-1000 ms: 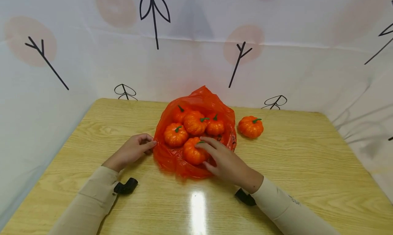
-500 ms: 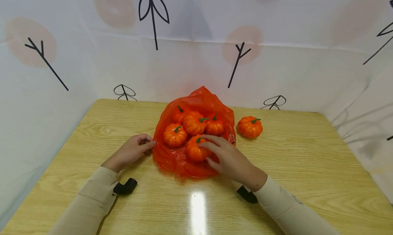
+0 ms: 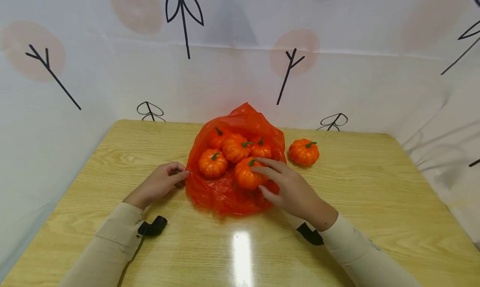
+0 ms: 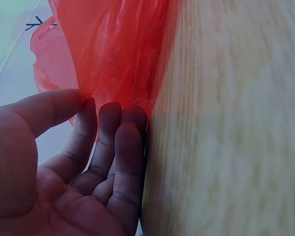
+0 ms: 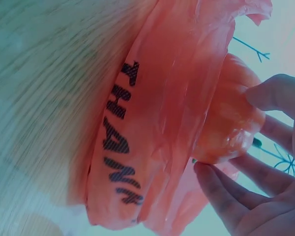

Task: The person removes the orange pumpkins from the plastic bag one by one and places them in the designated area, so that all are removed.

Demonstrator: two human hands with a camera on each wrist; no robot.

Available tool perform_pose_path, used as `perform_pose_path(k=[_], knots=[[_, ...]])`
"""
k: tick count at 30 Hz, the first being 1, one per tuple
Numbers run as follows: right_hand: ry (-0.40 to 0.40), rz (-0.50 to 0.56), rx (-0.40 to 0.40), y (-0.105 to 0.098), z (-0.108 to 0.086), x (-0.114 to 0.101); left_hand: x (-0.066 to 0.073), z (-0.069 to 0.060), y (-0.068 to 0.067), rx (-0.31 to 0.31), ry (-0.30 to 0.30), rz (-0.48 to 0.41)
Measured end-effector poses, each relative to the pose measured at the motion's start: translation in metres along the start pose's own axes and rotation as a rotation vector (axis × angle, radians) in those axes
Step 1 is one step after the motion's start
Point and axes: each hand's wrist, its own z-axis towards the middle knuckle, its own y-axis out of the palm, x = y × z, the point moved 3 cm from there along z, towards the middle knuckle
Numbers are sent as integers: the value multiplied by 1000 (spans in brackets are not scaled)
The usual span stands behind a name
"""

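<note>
Behind everything, you've got white cloth (image 3: 232, 81): black twig prints, blush blots, one horizontal crease. Surface (image 3: 360, 187) is pale grained wood, glossy, glare patch near you. Mid-surface: red plastic bag (image 3: 215, 194), thin, crinkled, translucent, mouth open toward you. Your right grip (image 3: 294, 191) has thumb and fingertips clamped on the held pumpkin (image 3: 246, 176). Your left grip (image 3: 159, 183) has thumb and forefinger together, pinching the bag's left edge. Held pumpkin is squat, ribbed, shiny orange; sits at the bag's mouth, partly past its edge in the right wrist view. Four more pumpkins (image 3: 212, 163) bunched inside, left of and behind it. Loose pumpkin (image 3: 303, 153) just right of the bag. Small stuff: hatched black lettering (image 5: 117, 140) on the bag's side, green bent stems.
</note>
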Motion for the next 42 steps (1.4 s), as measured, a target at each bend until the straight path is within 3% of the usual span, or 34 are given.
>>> perform_pose_path(k=[7, 22, 28, 36, 42], knots=[[-22, -19, 77, -10, -3, 6, 4, 1, -3, 8, -5, 3], [-41, -35, 142, -28, -13, 14, 3, -3, -4, 12, 10, 3], [-64, -44, 226, -38, -14, 18, 4, -3, -3, 11, 11, 8], [-58, -14, 347, -48, -18, 30, 3, -3, -2, 4, 0, 11], [5, -42, 343, -51, -21, 40, 2, -3, 0, -3, -9, 3]])
